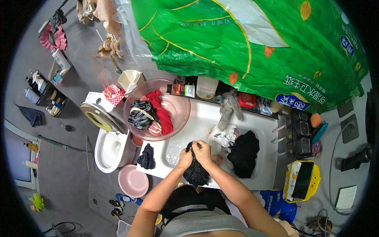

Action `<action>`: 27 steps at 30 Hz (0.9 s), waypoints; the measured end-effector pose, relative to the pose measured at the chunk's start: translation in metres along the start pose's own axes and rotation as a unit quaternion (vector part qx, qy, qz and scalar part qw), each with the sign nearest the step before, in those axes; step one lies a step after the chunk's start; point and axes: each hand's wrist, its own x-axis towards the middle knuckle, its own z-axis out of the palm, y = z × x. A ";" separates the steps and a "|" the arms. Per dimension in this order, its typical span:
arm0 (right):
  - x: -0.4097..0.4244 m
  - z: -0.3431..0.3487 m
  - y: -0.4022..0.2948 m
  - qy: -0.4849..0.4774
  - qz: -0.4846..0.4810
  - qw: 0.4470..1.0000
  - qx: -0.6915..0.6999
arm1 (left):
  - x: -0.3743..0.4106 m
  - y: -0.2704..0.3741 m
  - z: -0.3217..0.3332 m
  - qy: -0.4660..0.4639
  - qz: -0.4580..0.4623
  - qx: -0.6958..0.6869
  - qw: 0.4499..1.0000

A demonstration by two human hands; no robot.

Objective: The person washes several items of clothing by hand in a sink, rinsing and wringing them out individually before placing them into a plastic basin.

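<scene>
Both my hands grip a wet black garment [196, 172] above the front of a white sink [174, 148]. My left hand [185, 158] holds it on the left, and my right hand [203, 151] is close beside it at the top of the cloth, which hangs down over the sink's front edge. Another black garment [243, 154] lies in the basin to the right, next to a white cloth [225, 137] under the faucet [228, 112]. A small dark cloth [146, 157] rests on the sink's left corner.
A translucent pink basin [182, 112] with red and checked clothes stands on the sink's left part. Bottles and a red soap box [247, 100] line the back ledge. A toilet [108, 151] and a pink basin [133, 180] are left; a hairdryer [355, 160] is far right.
</scene>
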 end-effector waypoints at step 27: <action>-0.001 0.083 -0.026 -0.169 0.374 0.866 0.286 | 0.155 0.030 -0.209 -0.010 0.155 -0.196 0.968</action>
